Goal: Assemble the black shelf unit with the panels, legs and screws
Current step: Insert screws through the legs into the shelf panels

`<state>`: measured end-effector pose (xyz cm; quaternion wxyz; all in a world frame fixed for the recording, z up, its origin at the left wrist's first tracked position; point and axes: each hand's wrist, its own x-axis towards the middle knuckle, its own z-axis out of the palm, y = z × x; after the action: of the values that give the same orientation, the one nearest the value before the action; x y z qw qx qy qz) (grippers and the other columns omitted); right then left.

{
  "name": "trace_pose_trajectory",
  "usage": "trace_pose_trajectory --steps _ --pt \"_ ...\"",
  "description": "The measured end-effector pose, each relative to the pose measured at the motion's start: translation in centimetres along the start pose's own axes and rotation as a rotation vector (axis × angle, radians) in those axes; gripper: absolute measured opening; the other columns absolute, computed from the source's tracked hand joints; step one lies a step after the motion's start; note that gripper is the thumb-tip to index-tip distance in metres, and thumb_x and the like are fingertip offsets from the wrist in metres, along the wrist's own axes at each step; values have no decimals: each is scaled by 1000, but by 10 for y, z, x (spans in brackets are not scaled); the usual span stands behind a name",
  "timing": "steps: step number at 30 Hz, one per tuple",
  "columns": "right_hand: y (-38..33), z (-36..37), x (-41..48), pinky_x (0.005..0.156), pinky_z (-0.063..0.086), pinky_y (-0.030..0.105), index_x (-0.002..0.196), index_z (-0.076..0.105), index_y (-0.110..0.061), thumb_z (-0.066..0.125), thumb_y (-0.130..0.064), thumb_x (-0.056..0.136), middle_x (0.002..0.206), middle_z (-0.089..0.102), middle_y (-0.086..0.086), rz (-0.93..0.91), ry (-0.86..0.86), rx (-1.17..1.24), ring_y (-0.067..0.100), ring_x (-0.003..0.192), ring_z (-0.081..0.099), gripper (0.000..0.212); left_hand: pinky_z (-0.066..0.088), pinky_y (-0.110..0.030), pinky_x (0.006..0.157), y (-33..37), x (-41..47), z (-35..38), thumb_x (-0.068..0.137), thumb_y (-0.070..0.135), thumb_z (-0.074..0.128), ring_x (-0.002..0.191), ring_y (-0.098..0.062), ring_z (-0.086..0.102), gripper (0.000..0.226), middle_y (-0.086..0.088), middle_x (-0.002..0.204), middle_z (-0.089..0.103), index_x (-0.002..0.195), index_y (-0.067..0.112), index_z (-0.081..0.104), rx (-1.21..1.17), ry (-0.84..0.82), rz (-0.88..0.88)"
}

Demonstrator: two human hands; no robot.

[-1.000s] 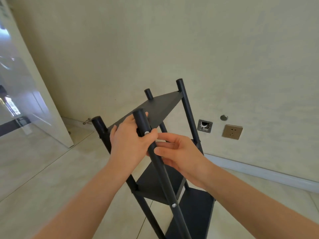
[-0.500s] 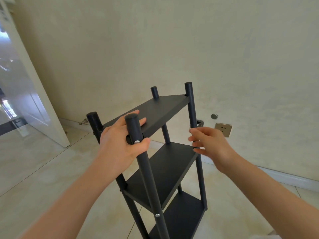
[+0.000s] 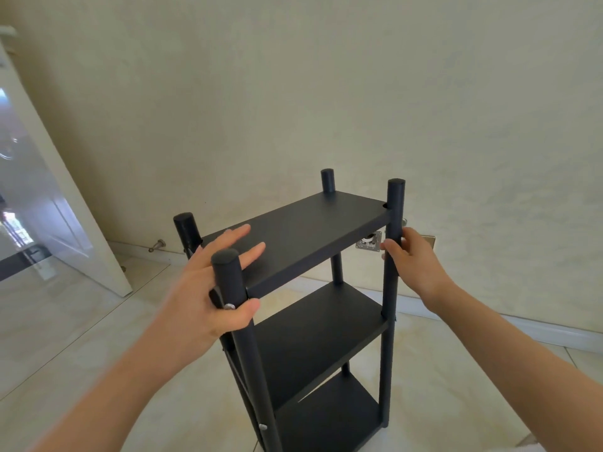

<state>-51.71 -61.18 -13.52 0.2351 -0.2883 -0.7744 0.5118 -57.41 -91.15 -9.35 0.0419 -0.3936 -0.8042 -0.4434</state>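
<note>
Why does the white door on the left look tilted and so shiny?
Head view: the wide-angle lens bends things near the edges, so the white door leans; bright light glares off its glossy face. Head view, middle: the black shelf unit looks sharp, softly lit, with no hard shadows.

Room corner, daylit.
Cream plaster wall point(image 3: 293, 93); pale glossy tiled floor point(image 3: 65, 337); white door point(image 3: 75, 223) open at left; white skirting point(image 3: 522, 327) along wall base.

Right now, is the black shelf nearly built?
Nearly. Done: the top panel, middle panel and bottom panel sit between four upright legs; a screw shows in the front leg. In hand: left hand grips that leg, right hand grips the right leg. Left: probably only checking tightness.
</note>
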Motion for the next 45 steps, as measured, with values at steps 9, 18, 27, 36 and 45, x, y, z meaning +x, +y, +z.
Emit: trace_pose_trajectory --steps 9,18,27,36,45 --pt "8 -2 1 83 48 35 115 47 -21 46 -26 103 109 63 7 -11 33 68 25 99 63 13 21 8 96 -14 -2 14 82 39 61 139 22 15 59 47 147 23 137 47 42 24 159 6" --pt "15 -20 -7 96 52 51 112 51 -19 52 -24 101 105 64 8 17 76 126 29 98 64 12 21 10 93 -17 6 33 85 53 48 132 23 16 78 26 161 17 156 39 19 32 278 -87" --pt "20 -36 -21 100 48 57 116 50 -24 56 -26 98 112 64 6 27 91 132 30 104 63 19 39 4 67 -18 19 49 91 44 56 87 25 53 50 38 108 57 141 39 47 -98 405 -201" --pt "16 -30 -52 95 53 55 119 50 -23 63 -29 93 117 61 3 30 -13 121 27 104 63 30 45 -17 93 -27 45 48 101 28 57 84 15 56 52 24 104 59 150 32 41 -93 528 -337" --pt "8 -25 -79 84 59 43 102 54 -29 70 -27 87 109 63 -4 3 -147 141 15 97 63 22 38 -37 110 -7 53 69 85 28 79 128 -20 46 78 0 146 37 147 21 32 -427 728 -636"
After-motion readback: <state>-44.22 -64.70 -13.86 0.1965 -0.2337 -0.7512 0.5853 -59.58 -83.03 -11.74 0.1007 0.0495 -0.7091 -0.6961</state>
